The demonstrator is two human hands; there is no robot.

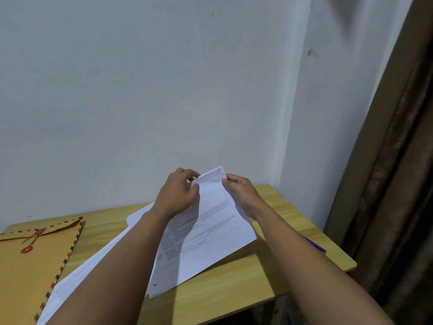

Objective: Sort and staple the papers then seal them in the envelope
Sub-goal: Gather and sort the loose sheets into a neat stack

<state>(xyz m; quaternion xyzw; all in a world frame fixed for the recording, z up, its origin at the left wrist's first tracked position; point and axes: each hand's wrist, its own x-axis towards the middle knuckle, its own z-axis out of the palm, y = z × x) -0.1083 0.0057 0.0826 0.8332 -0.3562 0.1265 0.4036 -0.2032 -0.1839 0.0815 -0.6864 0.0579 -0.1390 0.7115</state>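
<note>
The person holds a small set of printed sheets point(210, 231) tilted up off the wooden table point(234, 289), far end raised toward the wall. The left hand point(178, 195) closes on the top-left corner, thumb and fingers pinched over the edge. The right hand point(241, 191) pinches the top-right edge, thumb on the printed face and fingers behind. Both hands are narrow, closed on paper, not spread.

The sheets look light and limp — the near end sags toward the table, and the lower corner appears to rest on it or just above. Held only at the top, such paper will likely bend and fan apart, and smooth pages may slide against one another. The better hold, by this judgement, is along two opposite edges, so the stack can be tapped square on the table before stapling near a top corner.

More loose pages point(98, 256) lie flat under the left forearm, overlapping the edge of the envelope point(30, 261), which sits at the table's left side with its string-and-button flap closed. That envelope looks stiffer than the pages, and easy to lift by its rim.

A purple object point(314, 243) lies just beyond the right forearm — whether it is the stapler cannot be told. Stapling does not look begun.
</note>
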